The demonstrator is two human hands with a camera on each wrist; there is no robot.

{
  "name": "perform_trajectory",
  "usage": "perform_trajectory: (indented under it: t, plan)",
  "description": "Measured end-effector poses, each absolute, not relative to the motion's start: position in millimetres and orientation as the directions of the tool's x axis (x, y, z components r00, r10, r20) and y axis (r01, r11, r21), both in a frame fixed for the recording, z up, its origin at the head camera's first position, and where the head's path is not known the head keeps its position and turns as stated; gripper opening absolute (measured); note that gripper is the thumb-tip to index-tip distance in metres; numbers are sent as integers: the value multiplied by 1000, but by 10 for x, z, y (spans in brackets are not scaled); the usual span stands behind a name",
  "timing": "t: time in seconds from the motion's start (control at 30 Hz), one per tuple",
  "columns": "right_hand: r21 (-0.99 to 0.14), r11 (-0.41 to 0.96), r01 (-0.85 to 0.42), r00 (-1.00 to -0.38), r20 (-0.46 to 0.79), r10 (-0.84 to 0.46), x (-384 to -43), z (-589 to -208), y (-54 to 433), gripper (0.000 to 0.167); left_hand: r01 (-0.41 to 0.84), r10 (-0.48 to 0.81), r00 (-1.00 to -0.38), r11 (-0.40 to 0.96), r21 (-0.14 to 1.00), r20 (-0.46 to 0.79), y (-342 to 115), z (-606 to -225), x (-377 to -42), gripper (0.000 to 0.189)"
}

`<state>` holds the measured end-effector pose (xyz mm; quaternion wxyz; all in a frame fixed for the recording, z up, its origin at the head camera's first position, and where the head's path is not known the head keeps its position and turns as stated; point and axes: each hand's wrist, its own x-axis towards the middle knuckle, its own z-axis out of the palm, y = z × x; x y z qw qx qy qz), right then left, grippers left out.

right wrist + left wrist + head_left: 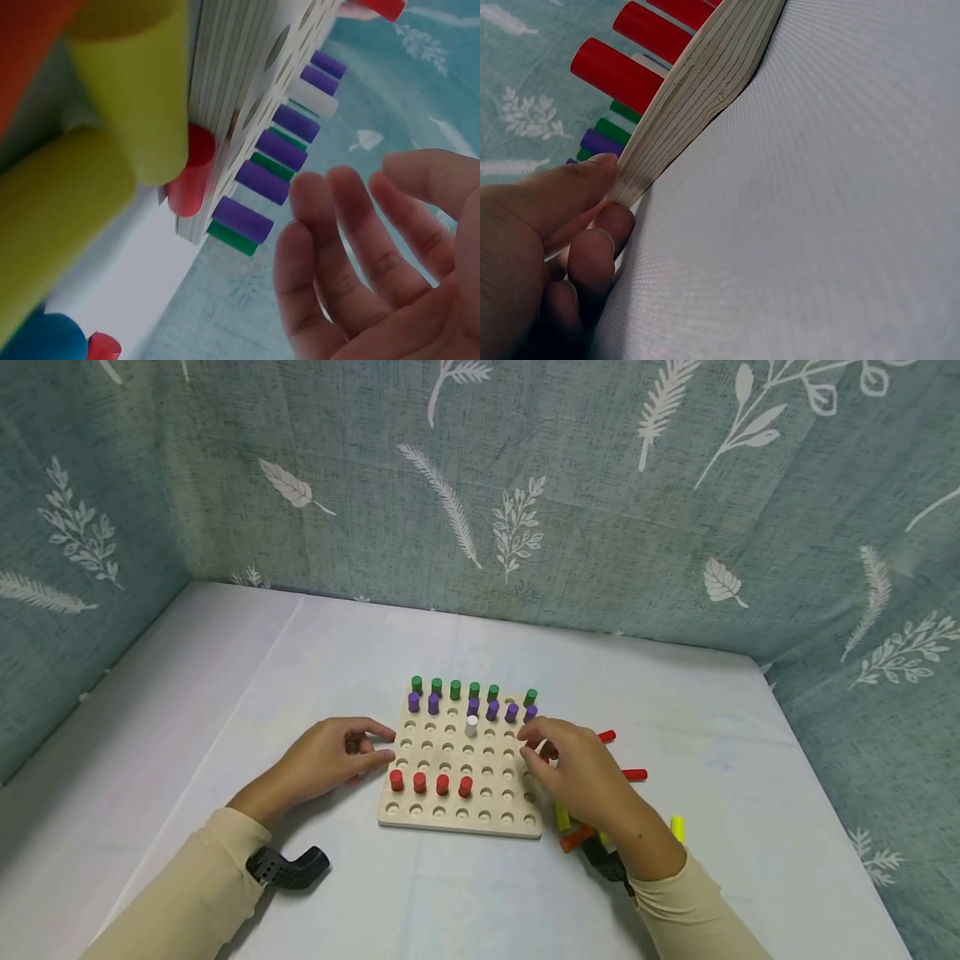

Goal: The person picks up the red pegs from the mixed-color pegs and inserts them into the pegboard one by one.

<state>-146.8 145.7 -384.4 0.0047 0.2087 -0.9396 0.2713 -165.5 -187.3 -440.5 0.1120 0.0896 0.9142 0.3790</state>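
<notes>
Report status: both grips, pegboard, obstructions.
Left grip at left edge of pegboard. Right grip empty, over right edge. Pegboard part-filled. Loose pegs clutter its right side.

So behind my desk [315,910] there's this muted teal fabric [337,552], slightly wrinkled, that also comes round on the left and right sides. It's got white plant prints all over: a long feathery frond [444,497] leaning near the middle, a leafy sprig [517,527] just beside it, a single leaf [287,485] off to the left, and a big branch [760,438] with leaves up top right. The desk top is whitish cloth, and a straight crease [271,652] runs diagonally down its left part. From my left wrist you can see its fine texture.
</notes>
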Motion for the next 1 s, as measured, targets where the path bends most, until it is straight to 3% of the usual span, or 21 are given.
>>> perform_trajectory:
  t: [0.33,0.7,1.0]
  plan:
    - [-508,823,-253,-953,-15,-303,-1538,-3870,1531,17,72,247,-959,690,720,-140,-1873,-4418,-1653,31]
    - [-592,774,-224,-944,-66,-324,-1646,-3983,1641,20,80,250,-959,692,718,-134,-1879,-4404,-1649,31]
    - [-594,785,-174,-946,-122,-302,-1679,-4035,1674,21,81,252,-958,687,722,-133,-1879,-4406,-1649,31]
